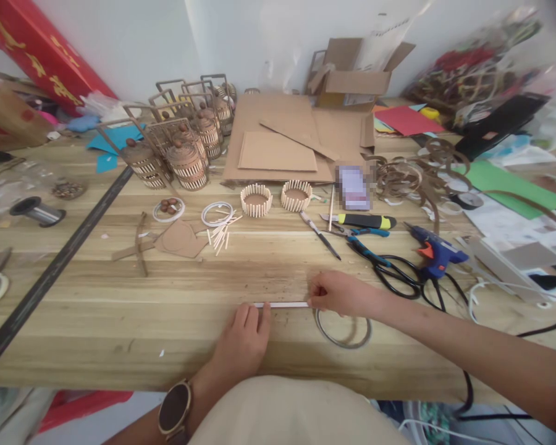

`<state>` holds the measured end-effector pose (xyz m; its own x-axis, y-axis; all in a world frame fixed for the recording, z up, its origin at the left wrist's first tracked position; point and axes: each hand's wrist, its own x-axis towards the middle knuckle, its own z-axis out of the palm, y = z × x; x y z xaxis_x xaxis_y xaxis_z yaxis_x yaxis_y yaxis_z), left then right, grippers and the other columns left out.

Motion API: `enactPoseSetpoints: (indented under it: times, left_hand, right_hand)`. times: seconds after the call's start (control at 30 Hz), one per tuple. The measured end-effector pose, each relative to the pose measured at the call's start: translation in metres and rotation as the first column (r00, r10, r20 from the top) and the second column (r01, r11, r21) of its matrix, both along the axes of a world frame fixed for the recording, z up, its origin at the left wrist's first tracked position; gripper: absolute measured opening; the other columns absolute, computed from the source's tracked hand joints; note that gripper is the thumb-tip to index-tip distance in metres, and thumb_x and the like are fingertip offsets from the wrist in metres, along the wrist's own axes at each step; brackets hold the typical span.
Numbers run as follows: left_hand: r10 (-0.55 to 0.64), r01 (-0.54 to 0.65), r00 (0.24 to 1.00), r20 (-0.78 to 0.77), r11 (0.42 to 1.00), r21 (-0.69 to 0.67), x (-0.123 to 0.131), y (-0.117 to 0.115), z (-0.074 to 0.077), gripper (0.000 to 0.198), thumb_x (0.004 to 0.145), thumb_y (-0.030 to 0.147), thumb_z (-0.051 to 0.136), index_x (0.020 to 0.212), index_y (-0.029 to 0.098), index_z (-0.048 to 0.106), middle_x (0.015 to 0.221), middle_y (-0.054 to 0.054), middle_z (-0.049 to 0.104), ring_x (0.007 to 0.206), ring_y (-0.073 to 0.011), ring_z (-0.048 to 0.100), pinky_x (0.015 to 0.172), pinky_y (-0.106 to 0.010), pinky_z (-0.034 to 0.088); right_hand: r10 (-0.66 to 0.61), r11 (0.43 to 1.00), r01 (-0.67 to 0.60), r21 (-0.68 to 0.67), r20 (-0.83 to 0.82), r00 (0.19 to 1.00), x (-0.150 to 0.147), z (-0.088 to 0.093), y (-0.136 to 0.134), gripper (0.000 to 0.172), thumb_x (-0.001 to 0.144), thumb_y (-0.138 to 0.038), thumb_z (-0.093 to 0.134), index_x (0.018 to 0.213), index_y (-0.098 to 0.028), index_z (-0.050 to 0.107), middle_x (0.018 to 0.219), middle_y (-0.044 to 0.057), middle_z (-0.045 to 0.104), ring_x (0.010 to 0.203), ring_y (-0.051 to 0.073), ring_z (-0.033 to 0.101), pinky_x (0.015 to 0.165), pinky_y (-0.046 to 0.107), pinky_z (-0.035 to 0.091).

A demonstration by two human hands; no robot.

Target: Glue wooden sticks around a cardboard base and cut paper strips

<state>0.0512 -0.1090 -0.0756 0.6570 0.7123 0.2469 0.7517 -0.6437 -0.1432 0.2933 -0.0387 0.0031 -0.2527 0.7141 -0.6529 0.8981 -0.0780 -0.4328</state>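
Observation:
A thin white strip (290,305) lies straight along the wooden table near its front. My left hand (245,339) rests on the table with its bent fingertips pressed on the strip's left end. At the other end, my right hand (337,293) pinches the strip between thumb and fingers. A grey wire ring (345,345) lies partly beneath my right hand. Beyond the hands stand two small round rings of upright sticks on brown bases, a left one (256,201) and a right one (296,196). A pen (321,236) lies between them and my right hand.
A blue glue gun (438,250), black-handled scissors (398,275), pliers (364,232) and a yellow-black cutter (366,220) lie to the right. Loose sticks (220,233) and a cardboard piece (178,238) are left. Several small lidded cages (188,164) stand behind, beside cardboard sheets (278,151).

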Motion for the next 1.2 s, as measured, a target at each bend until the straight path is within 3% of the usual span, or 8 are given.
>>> enactPoseSetpoints:
  times: [0.17, 0.47, 0.83, 0.97, 1.13, 1.2]
  left_hand:
    - [0.010, -0.012, 0.999, -0.036, 0.998, -0.061, -0.002, -0.002, -0.001, 0.042, 0.088, 0.008, 0.049, 0.129, 0.010, 0.055, 0.099, -0.017, 0.065, 0.093, -0.0250, 0.060, 0.083, -0.039, 0.050]
    - [0.013, -0.015, 0.999, 0.030, 0.998, 0.055, 0.001, -0.001, -0.004, 0.037, 0.085, 0.005, 0.049, 0.121, 0.010, 0.060, 0.092, -0.016, 0.065, 0.086, -0.0250, 0.060, 0.076, -0.037, 0.052]
    - [0.019, -0.019, 0.998, -0.063, 1.000, 0.016, 0.002, -0.003, 0.019, 0.042, 0.084, 0.000, 0.052, 0.123, 0.014, 0.061, 0.097, -0.015, 0.065, 0.088, -0.0242, 0.060, 0.076, -0.035, 0.051]
    - [0.036, -0.038, 0.997, -0.071, 0.999, -0.023, 0.000, -0.001, 0.023, 0.042, 0.083, 0.000, 0.053, 0.122, 0.017, 0.062, 0.086, -0.010, 0.062, 0.080, -0.0227, 0.058, 0.070, -0.034, 0.050]
    - [0.118, -0.118, 0.993, 0.015, 0.993, 0.015, -0.009, 0.004, 0.030, 0.023, 0.091, 0.011, 0.051, 0.108, 0.011, 0.066, 0.090, -0.013, 0.063, 0.079, -0.0239, 0.057, 0.069, -0.038, 0.051]
    - [0.072, -0.074, 0.996, 0.057, 0.996, 0.043, -0.009, 0.007, 0.032, 0.023, 0.094, 0.014, 0.047, 0.108, 0.008, 0.065, 0.098, -0.015, 0.064, 0.084, -0.0244, 0.057, 0.074, -0.039, 0.052]
  right_hand:
    - [0.023, 0.997, -0.028, 0.075, 0.061, 0.998, -0.002, 0.002, -0.001, 0.015, 0.081, -0.029, 0.060, 0.075, -0.017, 0.069, 0.068, 0.001, 0.067, 0.055, 0.012, 0.056, 0.049, 0.022, 0.033]
    - [0.059, 0.992, -0.073, 0.102, 0.131, 0.990, -0.006, 0.004, -0.002, 0.012, 0.080, -0.025, 0.061, 0.077, -0.019, 0.070, 0.080, 0.004, 0.072, 0.073, 0.018, 0.062, 0.055, 0.024, 0.033]
    - [0.072, 0.989, -0.097, 0.112, 0.205, 0.976, -0.012, 0.002, -0.002, 0.015, 0.078, -0.027, 0.059, 0.080, -0.020, 0.072, 0.088, 0.006, 0.074, 0.080, 0.022, 0.065, 0.053, 0.026, 0.030]
    - [0.084, 0.989, -0.109, 0.103, 0.219, 0.972, -0.012, 0.003, 0.000, 0.014, 0.077, -0.027, 0.060, 0.079, -0.019, 0.072, 0.089, 0.007, 0.074, 0.082, 0.023, 0.066, 0.053, 0.026, 0.031]
    - [0.105, 0.987, -0.128, 0.095, 0.218, 0.970, -0.018, 0.005, 0.002, 0.015, 0.077, -0.026, 0.060, 0.076, -0.018, 0.073, 0.084, 0.007, 0.074, 0.076, 0.022, 0.066, 0.052, 0.025, 0.033]
    - [0.125, 0.984, -0.147, 0.097, 0.201, 0.971, -0.025, 0.006, 0.003, 0.016, 0.077, -0.025, 0.059, 0.076, -0.019, 0.074, 0.081, 0.007, 0.074, 0.072, 0.021, 0.065, 0.052, 0.025, 0.034]
